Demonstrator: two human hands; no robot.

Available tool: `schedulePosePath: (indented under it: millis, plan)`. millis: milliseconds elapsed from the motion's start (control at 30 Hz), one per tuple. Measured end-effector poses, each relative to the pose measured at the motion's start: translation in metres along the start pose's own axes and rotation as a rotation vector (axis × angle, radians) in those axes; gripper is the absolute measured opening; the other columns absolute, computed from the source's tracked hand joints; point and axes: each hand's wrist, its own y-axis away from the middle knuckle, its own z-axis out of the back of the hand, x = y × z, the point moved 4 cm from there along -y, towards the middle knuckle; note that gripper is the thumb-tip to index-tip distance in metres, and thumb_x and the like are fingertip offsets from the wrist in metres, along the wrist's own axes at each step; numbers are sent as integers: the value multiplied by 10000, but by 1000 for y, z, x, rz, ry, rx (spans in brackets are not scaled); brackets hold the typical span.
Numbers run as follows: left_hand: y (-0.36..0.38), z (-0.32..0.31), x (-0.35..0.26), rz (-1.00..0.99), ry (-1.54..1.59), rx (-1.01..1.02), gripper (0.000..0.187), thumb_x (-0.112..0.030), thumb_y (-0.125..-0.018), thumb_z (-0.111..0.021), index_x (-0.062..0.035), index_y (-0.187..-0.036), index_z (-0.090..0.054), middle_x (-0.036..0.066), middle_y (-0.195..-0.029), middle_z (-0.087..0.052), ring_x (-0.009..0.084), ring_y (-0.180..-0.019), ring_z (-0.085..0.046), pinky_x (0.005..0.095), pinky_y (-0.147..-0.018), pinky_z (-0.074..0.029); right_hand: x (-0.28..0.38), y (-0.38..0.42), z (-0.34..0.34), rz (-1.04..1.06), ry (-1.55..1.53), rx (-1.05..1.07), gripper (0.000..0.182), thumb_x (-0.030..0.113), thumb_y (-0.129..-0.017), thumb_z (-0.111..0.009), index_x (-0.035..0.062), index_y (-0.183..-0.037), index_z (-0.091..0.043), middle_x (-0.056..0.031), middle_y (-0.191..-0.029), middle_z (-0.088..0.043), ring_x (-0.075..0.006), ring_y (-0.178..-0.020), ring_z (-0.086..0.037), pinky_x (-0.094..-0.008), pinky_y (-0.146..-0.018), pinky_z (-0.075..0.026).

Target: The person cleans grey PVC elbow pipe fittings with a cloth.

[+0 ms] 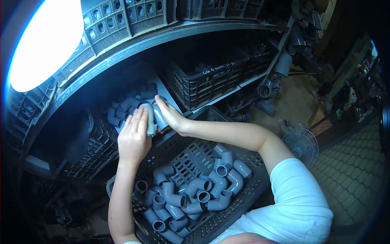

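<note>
Over the shelf edge, my left hand (135,136) presses a pale folded cloth (150,122) with its fingers close together. Just beside it, my right hand (171,116) is closed around a grey pipe elbow (159,116), its palm side facing the cloth. Cloth and elbow appear to touch. Behind my hands, several more grey elbows (129,105) lie on the shelf in shadow. Below my forearms, a black plastic crate (187,156) holds a loose pile of grey pipe elbows (198,187).
A black crate with white lettering (211,81) stands on the shelf to the right. Another dark crate (97,150) is at left. Overhead runs a metal shelf beam (134,44) below more crates. A fan (300,146) stands on the right, and a bright lamp glares upper left.
</note>
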Motion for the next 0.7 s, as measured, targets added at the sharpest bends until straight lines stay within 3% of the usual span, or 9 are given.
schedulePosePath:
  millis: [33, 133, 200, 300, 400, 433, 467, 600, 700]
  plan:
    - [-4, 3, -9, -48, 21, -15, 565, -1, -747, -647, 33, -1307, -577, 223, -1346, -600, 338, -1241, -604, 443, -1058, -480, -2, -12, 0, 251, 55, -46, 791, 670, -1020, -263, -2, -1407, -419, -183, -1394, -498, -246, -1349, -437, -355, -1138, -322]
    - [-7, -11, -15, -47, -35, 2, 579, 4, -774, -611, 63, -1344, -532, 237, -1383, -570, 343, -1273, -580, 450, -1084, -455, -15, -26, 3, 309, 7, -57, 804, 679, -1017, -250, -10, -1386, -440, -179, -1380, -505, -250, -1339, -442, -347, -1141, -303]
    - [-8, -16, -3, 23, -60, 23, 589, 15, -783, -588, 75, -1364, -510, 245, -1376, -573, 344, -1278, -576, 455, -1092, -446, -12, -21, 4, 364, 43, -157, 771, 684, -1010, -282, 4, -1345, -425, -164, -1292, -535, -235, -1260, -513, -361, -1034, -440]
    - [0, -8, 9, 19, -54, 29, 583, 13, -796, -563, 49, -1376, -519, 235, -1393, -564, 327, -1318, -545, 453, -1121, -413, -6, -18, 6, 168, -91, -58, 661, 680, -983, -398, 50, -1182, -365, -111, -1065, -528, -163, -970, -614, -288, -582, -550]
    - [-1, -4, -10, -81, -13, 23, 668, 68, -762, -541, -7, -1424, -497, 166, -1479, -506, 300, -1386, -474, 455, -1141, -393, -9, -42, 18, 316, -57, -109, 906, 728, -934, -467, -56, -1371, -342, -224, -1352, -475, -289, -1328, -462, -455, -1090, -394]
    - [-2, -5, -11, -64, -21, 24, 643, 45, -791, -549, -18, -1429, -498, 136, -1501, -490, 279, -1405, -455, 452, -1148, -382, -5, -40, 13, 278, -67, -36, 1006, 745, -913, -489, -60, -1478, -278, -259, -1507, -356, -326, -1469, -270, -459, -1208, -158]
    - [-4, -6, -8, -37, -31, 43, 643, 45, -791, -549, -18, -1429, -498, 136, -1501, -490, 279, -1405, -455, 452, -1148, -382, -10, -35, 9, 187, -75, -21, 1012, 742, -920, -475, -44, -1511, -237, -218, -1580, -274, -329, -1504, -188, -424, -1215, -139]
    - [4, -8, 14, -80, -91, -15, 604, -26, -830, -585, -47, -1429, -510, 109, -1500, -499, 251, -1407, -458, 436, -1144, -388, -1, -20, -5, 144, -283, 88, 616, 561, -1026, -455, 46, -1359, -513, -100, -1336, -580, -211, -1250, -554, -378, -1051, -436]
    - [10, -8, 10, -120, -106, -18, 560, -54, -862, -569, -58, -1421, -526, 94, -1501, -501, 248, -1412, -454, 432, -1140, -391, 10, -18, 6, 109, -291, 46, 473, 495, -1052, -445, 95, -1258, -590, -66, -1211, -639, -149, -1102, -628, -342, -911, -520]
